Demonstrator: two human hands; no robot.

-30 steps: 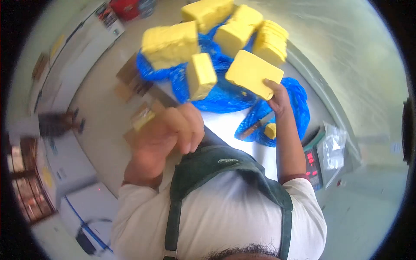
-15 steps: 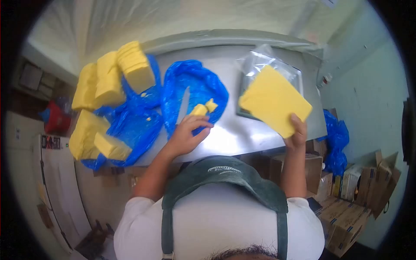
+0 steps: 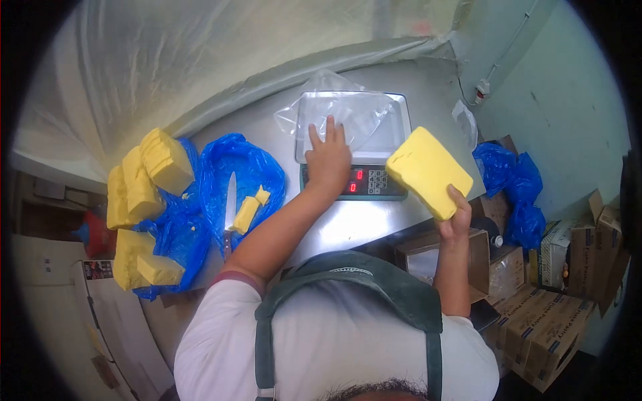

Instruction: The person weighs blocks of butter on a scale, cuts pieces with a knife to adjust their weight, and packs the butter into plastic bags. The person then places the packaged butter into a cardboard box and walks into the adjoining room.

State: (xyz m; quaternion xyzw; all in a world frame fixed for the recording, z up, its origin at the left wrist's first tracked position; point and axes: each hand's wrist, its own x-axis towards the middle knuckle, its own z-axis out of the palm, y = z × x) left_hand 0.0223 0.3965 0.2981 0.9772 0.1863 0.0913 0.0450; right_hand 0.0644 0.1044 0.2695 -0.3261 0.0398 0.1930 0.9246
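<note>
My right hand [image 3: 457,217] grips the lower corner of a thick yellow slab [image 3: 430,172], held up just right of a digital scale [image 3: 391,144]. With its fingers spread, my left hand [image 3: 328,159] reaches over the scale's left side, fingertips at a clear plastic bag [image 3: 354,117] lying on the pan. Red digits show on the display [image 3: 356,180]. Left of the scale, a knife [image 3: 231,204] and small yellow pieces [image 3: 246,214] rest on a blue plastic bag [image 3: 261,170].
Several large yellow blocks [image 3: 164,160] sit on another blue bag [image 3: 180,234] at the table's left. A plastic sheet [image 3: 221,60] hangs behind the table [image 3: 374,217]. Blue bags [image 3: 525,184] and cardboard boxes [image 3: 535,327] stand at the right.
The view has turned toward the scale. My left hand has moved from beside the knife and small pieces to the clear bag on the scale. My right hand still holds the slab.
</note>
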